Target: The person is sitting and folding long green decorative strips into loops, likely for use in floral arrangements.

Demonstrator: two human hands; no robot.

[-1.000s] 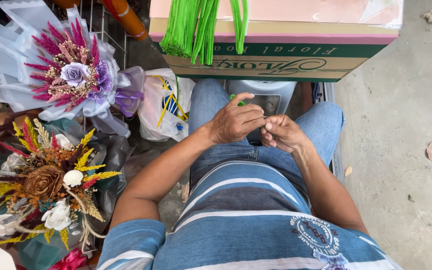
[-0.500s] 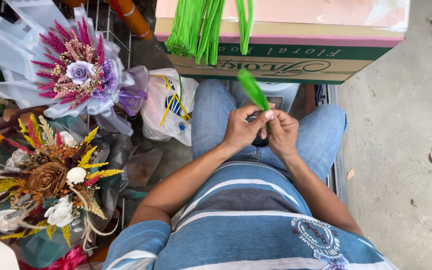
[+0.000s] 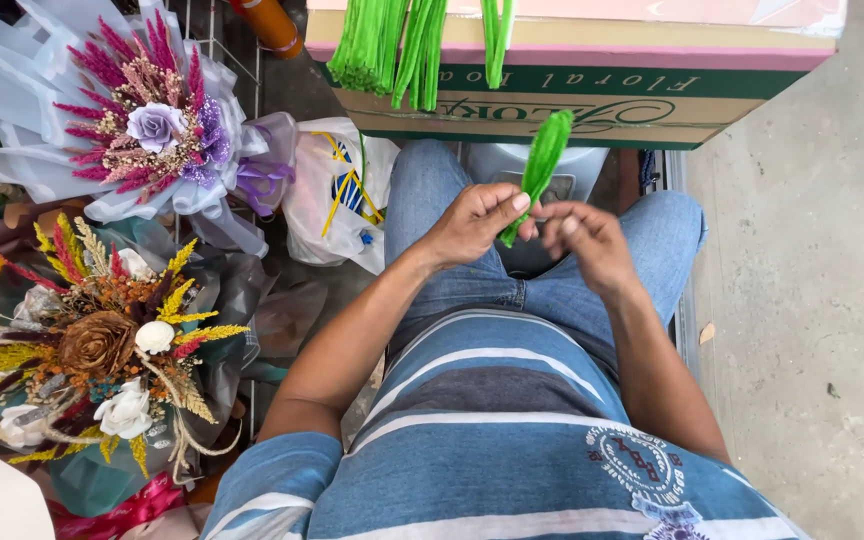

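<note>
Thumb and fingers of the left hand (image 3: 472,222) pinch the lower part of a green fuzzy stem (image 3: 538,168), which angles up and away over the lap of a seated person in a striped shirt (image 3: 512,440) and jeans. The right hand (image 3: 587,240) hovers just beside the stem's lower tip, fingers loosely curled and slightly blurred; whether they touch it cannot be told. The stem looks light, soft-surfaced and easily bent, with nothing slippery about it, and is best held low near its end, where the left hand has it. Ahead, more green stems (image 3: 392,45) lie across a cardboard box (image 3: 592,105) with a pink and green band. To the person's left stand a purple-and-pink wrapped bouquet (image 3: 152,125), a dried bouquet in yellow and brown (image 3: 102,340) and white plastic bags (image 3: 337,190). Bare grey concrete floor (image 3: 802,300) runs along the right.
</note>
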